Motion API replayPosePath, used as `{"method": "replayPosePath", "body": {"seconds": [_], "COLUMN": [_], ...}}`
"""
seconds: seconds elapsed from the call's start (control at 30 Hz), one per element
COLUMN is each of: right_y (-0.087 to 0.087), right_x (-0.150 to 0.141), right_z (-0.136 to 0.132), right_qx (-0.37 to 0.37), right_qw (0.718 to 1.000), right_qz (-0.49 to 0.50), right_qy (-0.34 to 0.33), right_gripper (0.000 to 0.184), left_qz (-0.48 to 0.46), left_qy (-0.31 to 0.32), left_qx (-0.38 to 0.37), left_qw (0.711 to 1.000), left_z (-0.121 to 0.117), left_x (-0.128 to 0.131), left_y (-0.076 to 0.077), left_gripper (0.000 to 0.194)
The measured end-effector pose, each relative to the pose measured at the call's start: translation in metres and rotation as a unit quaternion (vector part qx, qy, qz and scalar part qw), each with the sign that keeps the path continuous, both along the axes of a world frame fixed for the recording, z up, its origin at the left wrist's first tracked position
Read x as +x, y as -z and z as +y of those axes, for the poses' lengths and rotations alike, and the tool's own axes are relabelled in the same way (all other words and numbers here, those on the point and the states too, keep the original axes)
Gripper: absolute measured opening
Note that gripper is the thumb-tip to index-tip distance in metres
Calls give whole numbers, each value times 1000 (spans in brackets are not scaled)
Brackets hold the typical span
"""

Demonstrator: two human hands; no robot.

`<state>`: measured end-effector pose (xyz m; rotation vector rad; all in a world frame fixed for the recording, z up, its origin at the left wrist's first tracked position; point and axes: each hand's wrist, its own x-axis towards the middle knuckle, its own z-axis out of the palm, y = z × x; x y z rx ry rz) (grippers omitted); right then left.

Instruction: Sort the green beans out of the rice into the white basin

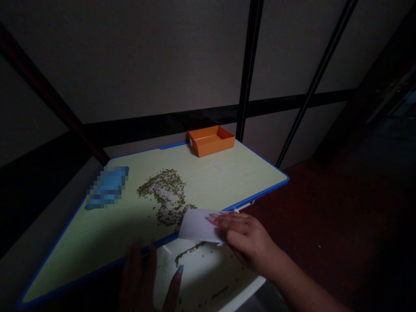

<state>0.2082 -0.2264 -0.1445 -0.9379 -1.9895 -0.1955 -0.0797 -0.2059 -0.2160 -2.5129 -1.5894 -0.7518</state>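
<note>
My right hand [248,236] is closed on a thin white card [198,223], its fingers pressed on the top face. The card's left edge meets a spread of small green and whitish grains [167,188] near the table's front edge. In deep shadow at the bottom, my left hand [141,277] has its fingers and thumb apart, with nothing visible in them. Its thumb reaches over a white bin [250,290] that sits below the table edge. Inside the bin lie a line of green grains and scattered bits. The right hand partly covers the bin.
The pale table [253,173] has a blue raised edge. An orange open tray [214,147] stands at its back, and a blurred blue item [107,188] lies at the left. Dark-framed panels [169,60] rise behind; a reddish floor [302,212] lies to the right.
</note>
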Motion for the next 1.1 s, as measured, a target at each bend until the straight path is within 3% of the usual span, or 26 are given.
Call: {"method": "replayPosePath", "body": {"seconds": [0.43,0.73,0.93,1.1], "right_y": [15,12,10,6], "right_x": [4,5,6,24], "right_z": [8,7,3,10], "right_qx": [-51,-74,-20,26], "right_qw": [990,989,994,991], "right_qz": [-16,-8,10,60], "right_qy": [134,125,108,117], "right_gripper": [19,31,36,40], "left_qz": [-48,-31,-37,-31], "left_qy": [-4,10,-3,-9], "left_qx": [-56,-47,-23,-26], "left_qw": [997,998,999,999], "left_z": [-2,-3,-6,-6], "left_x": [0,0,6,7], "left_y": [-5,-6,-1,-2], "left_gripper": [75,84,75,82]}}
